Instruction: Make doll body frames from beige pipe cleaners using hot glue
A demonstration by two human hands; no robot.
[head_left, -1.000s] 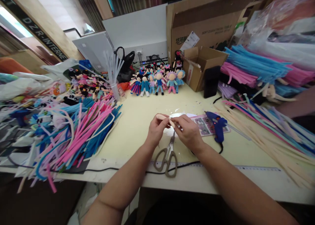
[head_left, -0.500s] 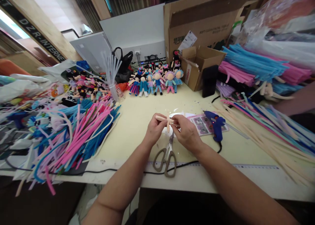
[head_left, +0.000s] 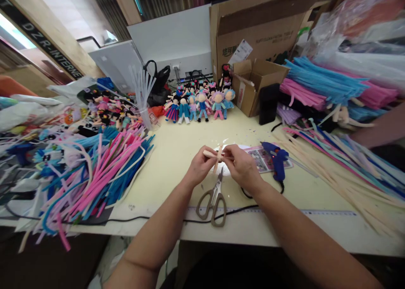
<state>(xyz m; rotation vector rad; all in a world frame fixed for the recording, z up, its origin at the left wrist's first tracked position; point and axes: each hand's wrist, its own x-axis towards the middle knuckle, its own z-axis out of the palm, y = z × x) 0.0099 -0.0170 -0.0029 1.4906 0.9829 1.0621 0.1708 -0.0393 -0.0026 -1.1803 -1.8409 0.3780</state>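
Here, two hands (head_left: 221, 166) pinching one beige stem (head_left: 212, 155), one scissors (head_left: 212, 198), one glue gun (head_left: 276, 159)

Fuzzy pipe cleaners (head_left: 104, 171), metal scissors (head_left: 212, 198), matt cardboard box (head_left: 253, 84).

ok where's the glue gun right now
Head view: the blue glue gun lies on the table just right of the right hand, partly on a pink card.

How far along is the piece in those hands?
Done: a row of dressed dolls stands at the back of the table. In hand: the left hand and right hand pinch a bare beige pipe-cleaner cross above the scissors. Left, judging by the dolls: it has no head or clothes yet; the glue gun lies beside.
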